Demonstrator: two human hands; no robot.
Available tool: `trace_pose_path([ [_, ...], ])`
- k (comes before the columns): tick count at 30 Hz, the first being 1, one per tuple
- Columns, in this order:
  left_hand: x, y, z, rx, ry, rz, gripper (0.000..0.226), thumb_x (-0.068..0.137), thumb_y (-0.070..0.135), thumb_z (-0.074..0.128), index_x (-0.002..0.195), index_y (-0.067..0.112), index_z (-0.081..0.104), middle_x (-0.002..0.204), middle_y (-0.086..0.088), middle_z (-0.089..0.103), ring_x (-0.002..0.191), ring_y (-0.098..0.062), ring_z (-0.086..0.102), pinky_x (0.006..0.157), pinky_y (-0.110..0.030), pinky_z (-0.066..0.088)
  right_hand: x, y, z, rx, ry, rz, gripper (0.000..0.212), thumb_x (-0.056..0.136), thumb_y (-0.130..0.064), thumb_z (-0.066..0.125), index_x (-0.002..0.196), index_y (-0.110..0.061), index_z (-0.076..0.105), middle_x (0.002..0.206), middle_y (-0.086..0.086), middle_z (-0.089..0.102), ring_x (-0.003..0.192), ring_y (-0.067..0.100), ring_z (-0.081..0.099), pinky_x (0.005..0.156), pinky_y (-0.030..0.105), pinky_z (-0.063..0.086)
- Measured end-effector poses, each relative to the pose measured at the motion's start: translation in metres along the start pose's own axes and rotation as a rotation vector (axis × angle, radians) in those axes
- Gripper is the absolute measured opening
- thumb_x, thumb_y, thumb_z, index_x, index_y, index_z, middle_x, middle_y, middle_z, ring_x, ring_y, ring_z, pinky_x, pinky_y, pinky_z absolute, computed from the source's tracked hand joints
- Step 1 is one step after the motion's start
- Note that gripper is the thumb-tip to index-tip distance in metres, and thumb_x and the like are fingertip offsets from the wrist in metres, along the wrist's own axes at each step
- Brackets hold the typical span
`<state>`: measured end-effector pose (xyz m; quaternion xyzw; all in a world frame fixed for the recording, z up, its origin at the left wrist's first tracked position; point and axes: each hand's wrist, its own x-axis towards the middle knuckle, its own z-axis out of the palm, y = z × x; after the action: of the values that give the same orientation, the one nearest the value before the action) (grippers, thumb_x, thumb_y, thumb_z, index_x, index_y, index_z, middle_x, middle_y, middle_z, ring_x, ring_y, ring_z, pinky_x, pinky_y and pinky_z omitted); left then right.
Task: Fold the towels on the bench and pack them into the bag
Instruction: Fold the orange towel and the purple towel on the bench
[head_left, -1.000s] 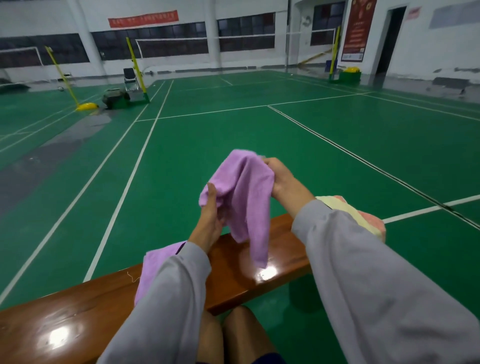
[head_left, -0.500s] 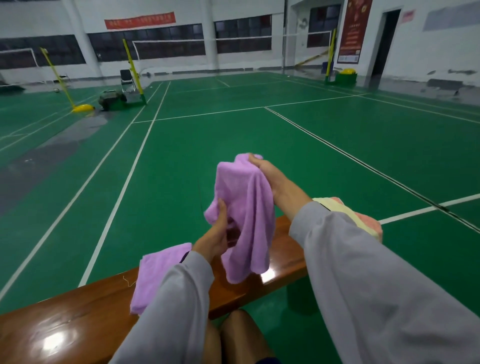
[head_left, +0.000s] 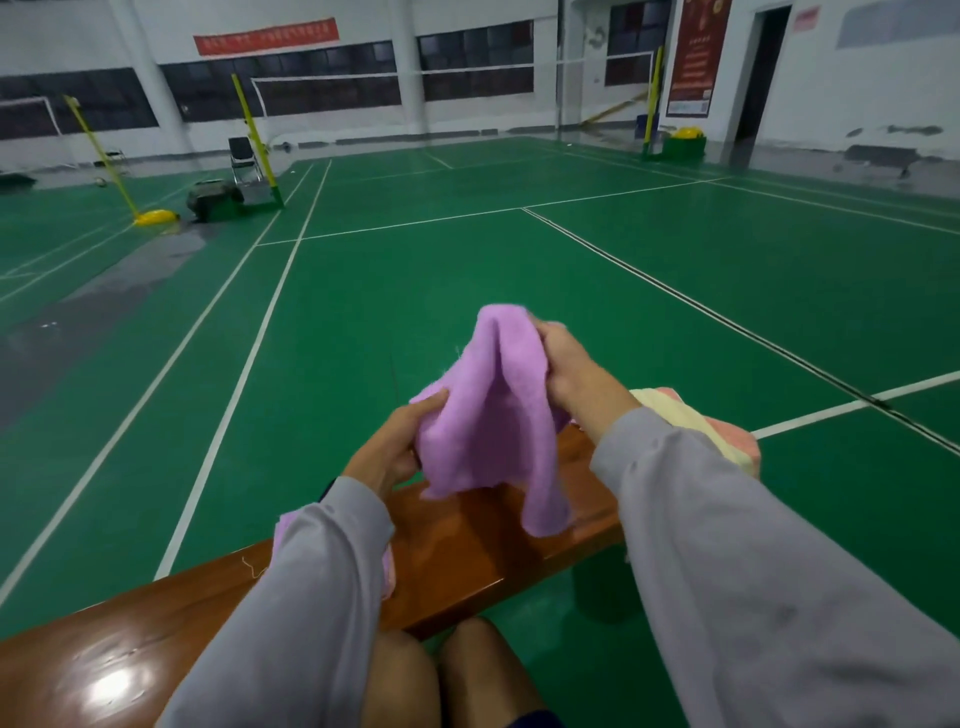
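1. Head-cam view looking down at two hands in grey sleeves, both holding one purple towel (head_left: 488, 415) up over a wooden bench (head_left: 467, 551).
2. Change vs approx 1 s ago: the L hand (head_left: 395, 447) has slid from under the bunched cloth out to the towel's left edge. The towel now spreads wider, tent-shaped, rather than hanging in one narrow drape.
3. Grip: L hand's thumb lies on top w/ fingers curled under the left edge, clamped on cloth. R hand (head_left: 566, 364) pinches the top right edge, fingers closed on it.
4. Towel's long lower tail hangs down to the bench top; can't tell if it touches.
5. Judgement: the towel is being opened out to find edges or corners, so the fold on this one has barely begun. Packing is not yet started, and no bag is in view.
6. Other towels: a second purple towel (head_left: 284, 526) lies on the bench, mostly hidden under the L sleeve. A cream and pink stack (head_left: 691, 421) sits at the bench's right end, behind the R forearm.
7. Surface: glossy red-brown wood w/ bright lamp glare near the bottom left.
8. Room: indoor badminton hall w/ green floor (head_left: 467, 260) and white court lines. Bkgd has yellow net posts (head_left: 254, 135), a chair (head_left: 244, 158), a red banner (head_left: 265, 36) and a dark doorway (head_left: 761, 73) at far right.
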<state>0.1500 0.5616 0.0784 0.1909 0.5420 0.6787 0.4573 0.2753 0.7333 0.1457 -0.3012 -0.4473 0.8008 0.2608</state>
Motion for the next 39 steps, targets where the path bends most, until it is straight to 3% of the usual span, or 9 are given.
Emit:
trace_pose_path([
  [4,0.017,0.044,-0.01,-0.007,0.153,0.113,0.015,0.095,0.022,0.068,0.102,0.009,0.068,0.098,-0.017,0.069,0.088,-0.027,0.066,0.068,-0.033,0.06,0.007,-0.012,-0.011,-0.261,-0.016,0.064,0.016,0.094,-0.018,0.067,0.102,-0.004,0.066,0.104,0.016,0.069,0.084,0.025,0.064,0.085,0.037,0.056],
  [7,0.017,0.066,-0.012,-0.022,0.102,0.118,0.049,0.096,0.041,0.068,0.129,0.005,0.067,0.122,-0.022,0.069,0.107,-0.032,0.068,0.084,-0.04,0.061,0.006,-0.03,-0.015,-0.076,-0.028,-0.034,0.004,0.09,-0.013,0.064,0.092,-0.01,0.066,0.08,0.009,0.068,0.068,0.022,0.063,0.065,0.029,0.054],
  [10,0.022,0.076,-0.021,-0.043,0.098,0.077,0.073,0.088,0.06,0.071,0.135,0.005,0.061,0.124,-0.021,0.069,0.115,-0.031,0.067,0.098,-0.045,0.056,0.007,-0.028,-0.023,-0.302,-0.04,0.023,0.018,0.086,-0.008,0.059,0.071,-0.017,0.052,0.063,0.002,0.052,0.056,0.018,0.05,0.055,0.029,0.041],
  [17,0.026,0.118,-0.018,0.043,0.209,0.286,0.013,0.098,0.023,0.065,0.097,0.009,0.066,0.094,-0.006,0.069,0.088,-0.019,0.065,0.08,-0.035,0.057,-0.004,-0.054,-0.02,0.173,-0.232,0.057,0.012,0.09,-0.019,0.063,0.093,-0.007,0.065,0.093,0.01,0.065,0.083,0.024,0.065,0.082,0.033,0.054],
  [22,0.027,0.119,-0.007,0.012,0.193,0.074,0.033,0.102,0.031,0.061,0.109,-0.001,0.063,0.1,-0.012,0.072,0.092,-0.025,0.072,0.082,-0.04,0.06,-0.002,-0.06,-0.014,0.024,0.03,0.078,0.036,0.102,-0.039,0.054,0.076,-0.015,0.05,0.061,0.004,0.056,0.065,0.021,0.056,0.069,0.031,0.052],
  [28,0.037,0.122,0.012,-0.014,0.183,0.187,0.031,0.1,0.018,0.062,0.122,-0.004,0.063,0.116,-0.021,0.072,0.109,-0.034,0.07,0.083,-0.04,0.06,0.011,-0.058,-0.042,0.235,0.168,-0.005,0.015,0.102,-0.012,0.051,0.097,-0.004,0.063,0.089,0.011,0.065,0.082,0.025,0.064,0.078,0.039,0.055],
  [33,0.039,0.129,0.019,-0.133,0.223,0.254,0.014,0.091,0.013,0.074,0.1,0.004,0.066,0.095,-0.007,0.066,0.088,-0.022,0.064,0.081,-0.036,0.06,0.008,-0.068,-0.053,0.298,0.152,0.008,0.045,0.096,-0.051,0.059,0.082,-0.009,0.067,0.08,0.01,0.071,0.082,0.027,0.068,0.089,0.04,0.053],
  [36,0.042,0.128,0.006,-0.122,0.335,0.199,0.042,0.088,0.029,0.078,0.112,-0.003,0.065,0.108,-0.01,0.069,0.097,-0.026,0.068,0.094,-0.043,0.059,0.01,-0.07,-0.053,0.063,0.306,-0.069,0.018,0.092,-0.021,0.071,0.081,-0.007,0.065,0.08,0.009,0.069,0.069,0.023,0.066,0.067,0.034,0.057],
  [39,0.046,0.127,-0.01,-0.059,0.491,0.202,0.041,0.086,0.025,0.081,0.113,-0.001,0.068,0.114,-0.014,0.072,0.1,-0.028,0.071,0.09,-0.042,0.061,0.016,-0.073,-0.06,-0.064,0.443,-0.208,0.014,0.08,0.003,0.076,0.086,-0.003,0.065,0.083,0.01,0.068,0.074,0.023,0.066,0.07,0.035,0.059],
])
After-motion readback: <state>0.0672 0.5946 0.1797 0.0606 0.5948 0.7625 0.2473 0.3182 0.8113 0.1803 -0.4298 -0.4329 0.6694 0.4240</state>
